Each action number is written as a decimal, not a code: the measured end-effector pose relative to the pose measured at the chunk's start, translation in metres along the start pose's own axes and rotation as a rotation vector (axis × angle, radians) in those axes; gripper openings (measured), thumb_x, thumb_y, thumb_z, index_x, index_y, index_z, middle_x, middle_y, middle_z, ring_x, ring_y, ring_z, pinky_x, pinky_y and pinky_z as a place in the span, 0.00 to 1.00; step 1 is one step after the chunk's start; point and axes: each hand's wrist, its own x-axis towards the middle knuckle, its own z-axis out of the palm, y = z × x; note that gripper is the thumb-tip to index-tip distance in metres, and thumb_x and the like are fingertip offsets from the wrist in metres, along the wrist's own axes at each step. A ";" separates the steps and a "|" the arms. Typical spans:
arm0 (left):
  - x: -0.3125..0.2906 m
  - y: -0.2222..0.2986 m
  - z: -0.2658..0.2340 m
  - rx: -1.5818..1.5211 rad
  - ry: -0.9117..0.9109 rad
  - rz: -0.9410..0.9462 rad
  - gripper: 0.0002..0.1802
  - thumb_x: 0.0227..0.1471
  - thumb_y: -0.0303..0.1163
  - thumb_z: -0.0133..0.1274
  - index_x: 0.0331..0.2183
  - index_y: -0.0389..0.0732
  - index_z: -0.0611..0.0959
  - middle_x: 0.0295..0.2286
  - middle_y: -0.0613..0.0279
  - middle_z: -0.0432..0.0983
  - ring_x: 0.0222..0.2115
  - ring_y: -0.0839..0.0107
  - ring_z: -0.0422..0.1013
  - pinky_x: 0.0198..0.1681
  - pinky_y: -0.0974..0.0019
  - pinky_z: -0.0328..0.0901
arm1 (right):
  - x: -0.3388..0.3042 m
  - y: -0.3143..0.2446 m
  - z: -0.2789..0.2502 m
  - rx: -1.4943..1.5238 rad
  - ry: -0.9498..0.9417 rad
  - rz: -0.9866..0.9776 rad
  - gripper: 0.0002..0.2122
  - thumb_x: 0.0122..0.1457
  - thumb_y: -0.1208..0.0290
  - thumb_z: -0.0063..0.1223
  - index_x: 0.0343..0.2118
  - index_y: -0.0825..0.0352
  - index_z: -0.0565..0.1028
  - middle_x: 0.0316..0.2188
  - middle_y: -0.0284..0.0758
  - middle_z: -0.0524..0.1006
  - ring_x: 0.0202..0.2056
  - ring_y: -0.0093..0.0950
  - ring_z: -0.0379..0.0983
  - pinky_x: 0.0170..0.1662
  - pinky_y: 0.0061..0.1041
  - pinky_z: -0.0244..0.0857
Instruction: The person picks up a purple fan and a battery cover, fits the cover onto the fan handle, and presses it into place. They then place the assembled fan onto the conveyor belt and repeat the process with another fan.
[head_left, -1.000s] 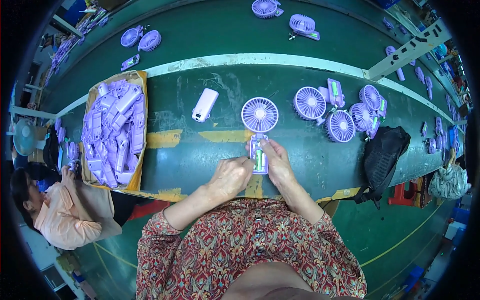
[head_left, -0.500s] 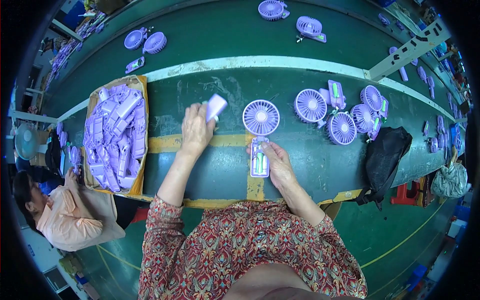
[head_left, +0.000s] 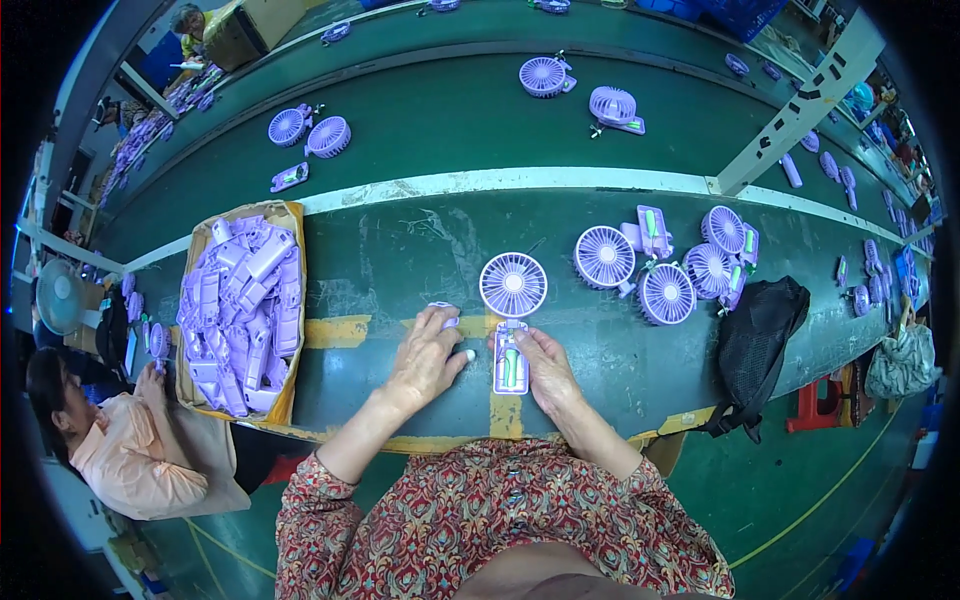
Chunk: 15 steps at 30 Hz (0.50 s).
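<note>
In front of me lies a purple handheld fan (head_left: 513, 285), its round grille away from me and its handle towards me. The handle is open and shows a green-wrapped battery (head_left: 511, 368) inside. My right hand (head_left: 553, 375) grips the handle from the right, thumb on its top near the neck. To the left of the fan, low over the table, my left hand (head_left: 425, 358) has its fingers curled over a small purple plastic cover (head_left: 449, 322). Most of that cover is hidden under the fingers.
A cardboard box (head_left: 296, 370) of purple plastic covers stands at left. Several purple fans (head_left: 667, 294) are grouped at right beside a black bag (head_left: 765, 335). More fans (head_left: 543, 77) lie beyond the white rail (head_left: 450, 182). A person in a peach top (head_left: 150, 450) sits at left.
My left hand has brought the purple cover down and nearer to me, and it is now mostly hidden. My right hand still holds the fan. The whole view has tilted upward.
</note>
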 end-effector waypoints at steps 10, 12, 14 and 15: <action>-0.016 -0.007 0.001 0.081 0.148 -0.417 0.28 0.36 0.36 0.62 0.40 0.31 0.73 0.35 0.49 0.68 0.40 0.52 0.66 0.42 0.56 0.64 | -0.002 -0.001 0.001 -0.008 0.037 0.019 0.14 0.62 0.69 0.41 0.45 0.74 0.67 0.39 0.44 0.74 0.40 0.28 0.74 0.41 0.24 0.71; -0.017 -0.008 -0.004 0.085 0.119 -0.437 0.27 0.36 0.35 0.62 0.39 0.32 0.73 0.35 0.48 0.69 0.40 0.52 0.67 0.42 0.56 0.64 | -0.002 0.000 0.001 -0.007 0.028 0.028 0.14 0.62 0.69 0.42 0.45 0.74 0.67 0.39 0.44 0.74 0.40 0.28 0.74 0.41 0.24 0.71; -0.018 -0.008 -0.007 0.116 0.110 -0.424 0.25 0.37 0.36 0.60 0.37 0.32 0.74 0.33 0.46 0.72 0.37 0.50 0.69 0.41 0.55 0.65 | -0.002 -0.002 0.003 0.000 0.037 0.041 0.13 0.62 0.68 0.42 0.43 0.73 0.68 0.35 0.39 0.76 0.35 0.22 0.74 0.38 0.19 0.69; -0.016 -0.003 -0.011 0.117 0.095 -0.428 0.25 0.37 0.36 0.60 0.37 0.32 0.74 0.33 0.46 0.72 0.37 0.50 0.69 0.41 0.55 0.65 | -0.003 -0.003 0.003 -0.004 0.035 0.034 0.13 0.62 0.67 0.43 0.43 0.73 0.68 0.35 0.38 0.76 0.34 0.22 0.73 0.38 0.19 0.69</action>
